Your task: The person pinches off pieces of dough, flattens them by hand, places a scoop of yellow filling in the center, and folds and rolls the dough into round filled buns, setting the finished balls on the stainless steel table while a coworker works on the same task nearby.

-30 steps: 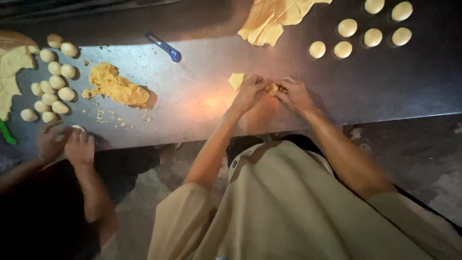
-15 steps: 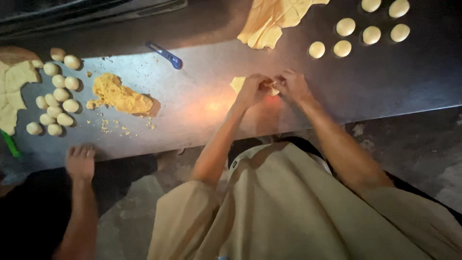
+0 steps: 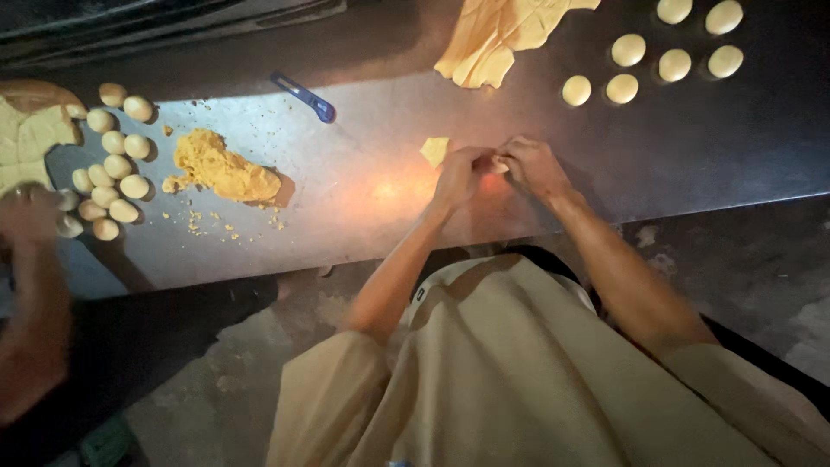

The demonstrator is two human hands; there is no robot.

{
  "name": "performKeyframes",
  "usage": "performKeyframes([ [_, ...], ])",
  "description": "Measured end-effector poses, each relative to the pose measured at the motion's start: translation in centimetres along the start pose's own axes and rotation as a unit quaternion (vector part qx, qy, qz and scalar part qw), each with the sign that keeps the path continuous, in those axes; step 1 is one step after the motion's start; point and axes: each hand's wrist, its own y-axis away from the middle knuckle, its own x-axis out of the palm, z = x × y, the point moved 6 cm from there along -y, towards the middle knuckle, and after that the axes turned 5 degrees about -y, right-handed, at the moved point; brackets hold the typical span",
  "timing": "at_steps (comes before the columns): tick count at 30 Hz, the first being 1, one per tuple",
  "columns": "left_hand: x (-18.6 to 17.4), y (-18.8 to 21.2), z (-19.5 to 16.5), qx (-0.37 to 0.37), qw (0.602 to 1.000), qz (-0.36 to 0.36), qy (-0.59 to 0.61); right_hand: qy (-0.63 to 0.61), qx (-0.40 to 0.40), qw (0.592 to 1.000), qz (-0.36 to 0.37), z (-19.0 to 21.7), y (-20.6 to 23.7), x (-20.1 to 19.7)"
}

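Observation:
My left hand (image 3: 461, 173) and my right hand (image 3: 532, 166) meet over the grey metal table (image 3: 363, 173), pinching a small pale dough piece (image 3: 499, 163) between their fingertips. A small yellow scrap of dough (image 3: 435, 150) lies just left of my left hand. A flat sheet of yellow dough (image 3: 497, 35) lies beyond my hands at the table's far side. Several shaped pale dough balls (image 3: 674, 64) sit to the far right.
A mound of crumbly yellow filling (image 3: 221, 170) lies left of centre with crumbs around it. Several small dough balls (image 3: 112, 164) cluster at the far left, where another person's hand (image 3: 30, 216) reaches in. A blue-handled tool (image 3: 304, 96) rests near the far edge.
My hands stay together on the dough piece, barely shifted. The other person's hand at the left has moved up toward the cluster of small balls.

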Motion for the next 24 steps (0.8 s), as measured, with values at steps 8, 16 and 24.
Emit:
performKeyframes([
  [8, 2.2, 1.9, 0.8, -0.06, 0.992, -0.113, 0.003, -0.051, -0.001, 0.999, 0.003, 1.8, 0.6, 1.0],
  [16, -2.9, 7.6, 2.5, -0.179, 0.942, -0.066, 0.277, 0.031, -0.014, 0.998, -0.052, -1.8, 0.5, -1.7],
  [24, -11.6, 20.4, 6.4, -0.306, 0.859, -0.255, 0.323, 0.02, 0.173, 0.972, 0.156, -4.0, -0.1, -5.1],
])
